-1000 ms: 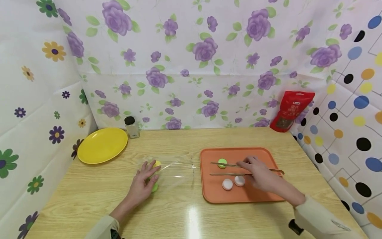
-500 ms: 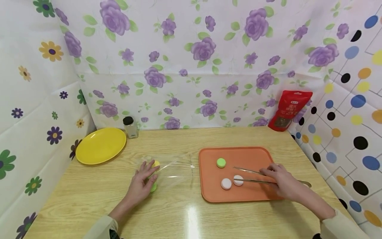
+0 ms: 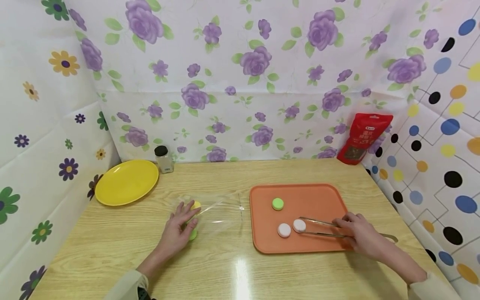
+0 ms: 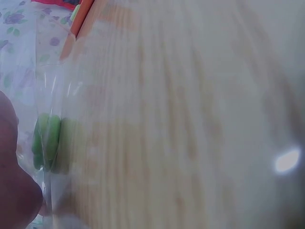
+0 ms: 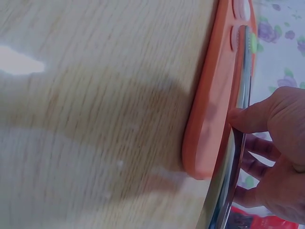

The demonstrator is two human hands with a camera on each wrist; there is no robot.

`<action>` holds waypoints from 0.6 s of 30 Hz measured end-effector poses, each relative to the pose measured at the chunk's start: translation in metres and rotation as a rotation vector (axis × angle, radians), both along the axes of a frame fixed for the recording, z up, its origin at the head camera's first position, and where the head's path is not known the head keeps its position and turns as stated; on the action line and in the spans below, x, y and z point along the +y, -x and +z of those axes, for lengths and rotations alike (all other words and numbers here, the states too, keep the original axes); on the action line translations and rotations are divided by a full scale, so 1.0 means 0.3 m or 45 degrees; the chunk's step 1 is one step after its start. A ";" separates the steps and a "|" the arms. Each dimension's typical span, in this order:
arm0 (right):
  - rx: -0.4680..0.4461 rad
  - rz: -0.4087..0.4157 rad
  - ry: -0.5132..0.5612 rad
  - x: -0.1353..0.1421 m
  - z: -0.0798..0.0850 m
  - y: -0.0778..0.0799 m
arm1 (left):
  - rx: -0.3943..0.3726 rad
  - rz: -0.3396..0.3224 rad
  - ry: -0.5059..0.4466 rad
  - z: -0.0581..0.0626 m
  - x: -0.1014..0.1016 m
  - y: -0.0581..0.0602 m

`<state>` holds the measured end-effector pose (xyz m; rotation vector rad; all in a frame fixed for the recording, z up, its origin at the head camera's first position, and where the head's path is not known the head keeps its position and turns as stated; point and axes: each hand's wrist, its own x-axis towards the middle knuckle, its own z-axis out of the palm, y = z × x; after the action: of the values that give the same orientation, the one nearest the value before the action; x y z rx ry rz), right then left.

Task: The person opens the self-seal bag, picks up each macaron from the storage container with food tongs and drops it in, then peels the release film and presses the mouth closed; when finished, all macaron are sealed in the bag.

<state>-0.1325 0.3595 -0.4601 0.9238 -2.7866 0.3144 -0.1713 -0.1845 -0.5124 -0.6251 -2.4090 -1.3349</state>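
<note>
My left hand [image 3: 177,228] rests on a clear plastic bag [image 3: 225,213], its fingers straight and spread. Partly covered by that hand are a yellow macaron [image 3: 196,205] and a green macaron [image 3: 193,235]; the left wrist view shows a green macaron [image 4: 46,142] behind the clear film. On the orange tray [image 3: 315,193], a pale pink macaron [image 3: 299,226] lies between the tips of metal tongs [image 3: 325,235]. My right hand [image 3: 363,235] grips the tongs, thumb on one arm and fingers on the other. Another pale macaron [image 3: 284,230] and a green one [image 3: 278,203] lie nearby.
A yellow plate [image 3: 127,182] stands at the back left beside a black-lidded jar [image 3: 164,159]. The red pouch [image 3: 363,138] leans against the back right corner. Patterned cloth walls [image 3: 240,121] enclose the wooden table [image 3: 210,271] at the back and sides.
My right hand and the tongs have moved right and toward me, from near the green macaron to around the right-hand pale macaron. The left hand has stayed on the bag.
</note>
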 end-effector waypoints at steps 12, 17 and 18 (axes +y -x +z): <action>0.044 0.013 0.036 -0.012 -0.027 -0.003 | 0.007 0.001 -0.013 -0.014 -0.004 0.008; 0.052 0.028 0.038 -0.014 -0.032 -0.005 | 0.005 0.001 -0.013 -0.008 -0.003 0.005; 0.049 0.027 0.037 -0.014 -0.031 -0.007 | 0.004 0.001 -0.015 -0.007 -0.003 0.005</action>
<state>-0.1305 0.3551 -0.4692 0.9428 -2.7319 0.3357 -0.1728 -0.1854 -0.5146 -0.6223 -2.3968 -1.3458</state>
